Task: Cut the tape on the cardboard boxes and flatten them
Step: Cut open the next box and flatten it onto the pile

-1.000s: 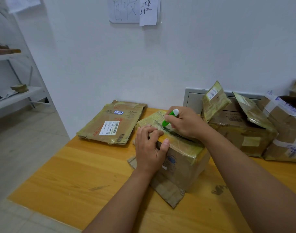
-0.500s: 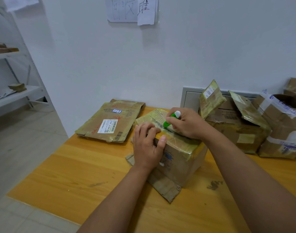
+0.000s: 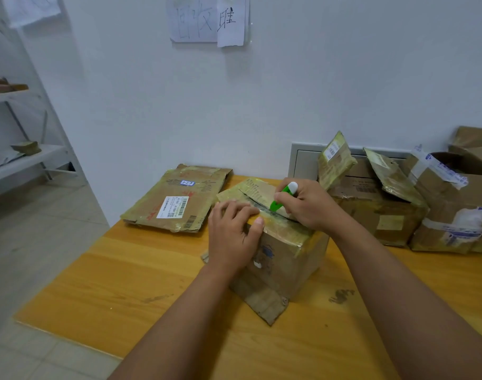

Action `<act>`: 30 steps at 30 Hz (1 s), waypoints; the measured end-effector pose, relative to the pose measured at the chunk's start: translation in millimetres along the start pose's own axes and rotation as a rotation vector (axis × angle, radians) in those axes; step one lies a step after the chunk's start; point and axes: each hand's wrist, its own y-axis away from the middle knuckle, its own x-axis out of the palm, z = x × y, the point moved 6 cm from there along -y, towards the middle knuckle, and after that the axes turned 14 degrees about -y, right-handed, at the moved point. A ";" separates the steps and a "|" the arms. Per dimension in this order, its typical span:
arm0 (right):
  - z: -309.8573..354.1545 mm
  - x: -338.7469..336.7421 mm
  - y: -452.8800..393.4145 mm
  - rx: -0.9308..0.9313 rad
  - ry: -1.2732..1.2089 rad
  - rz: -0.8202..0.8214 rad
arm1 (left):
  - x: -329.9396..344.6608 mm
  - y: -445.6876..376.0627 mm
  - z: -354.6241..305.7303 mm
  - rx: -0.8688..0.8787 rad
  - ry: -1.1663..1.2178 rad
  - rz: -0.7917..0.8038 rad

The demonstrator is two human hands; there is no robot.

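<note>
The right hand (image 3: 308, 205) grips a green and white cutter (image 3: 282, 197), fingers curled round it, its tip in the dark slit along the taped top seam of the cardboard box (image 3: 286, 259). The left hand (image 3: 233, 237) presses flat on the box's near corner, fingers straight. The box stands mid-table on the wooden table (image 3: 119, 283). A flattened box (image 3: 177, 198) lies at 10 o'clock from it; opened boxes (image 3: 382, 212) stand at 3 o'clock
</note>
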 end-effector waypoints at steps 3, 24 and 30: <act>0.0 0.1 1.4 0.000 0.014 -0.041 | -7.8 -2.3 -10.2 0.010 -0.060 0.033; 7.8 -20.6 23.6 -0.038 0.046 -0.109 | 3.4 3.0 -27.3 0.026 0.163 -0.075; 4.7 -23.1 30.8 -0.020 0.043 -0.093 | 4.8 5.2 -28.3 0.019 0.163 -0.109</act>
